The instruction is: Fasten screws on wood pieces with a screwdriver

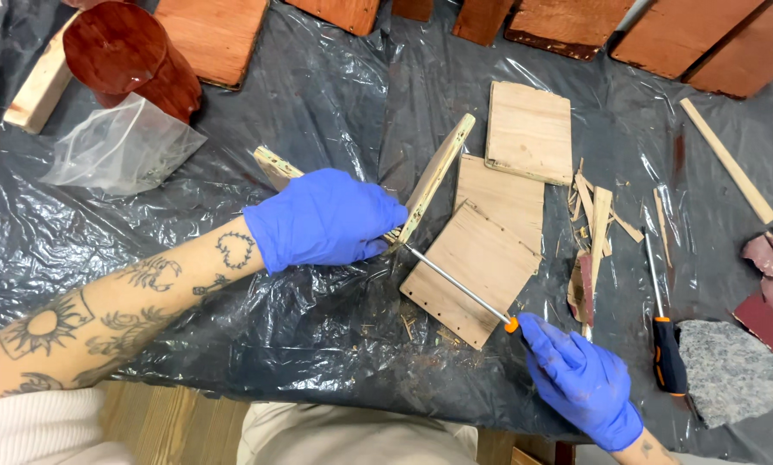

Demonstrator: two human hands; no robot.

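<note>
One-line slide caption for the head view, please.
Gloved left hand steadies an upright wooden panel while right hand drives a screwdriver into it.

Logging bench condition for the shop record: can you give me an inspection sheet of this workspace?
Surface: black plastic sheet, wrinkled, with wood crumbs.
Job's things: wooden panel tilted on edge; screwdriver tip at its lower end.
Clutter: flat panels, splinters, spare screwdriver, stone piece, clear bag, red stained boards.
Hands: left hand steadies the panel; right hand holds the screwdriver; both in blue gloves.
Cables: nothing seen.
Surroundings: wooden floor.

head view, steeply downward, close over hands [455,301]
</note>
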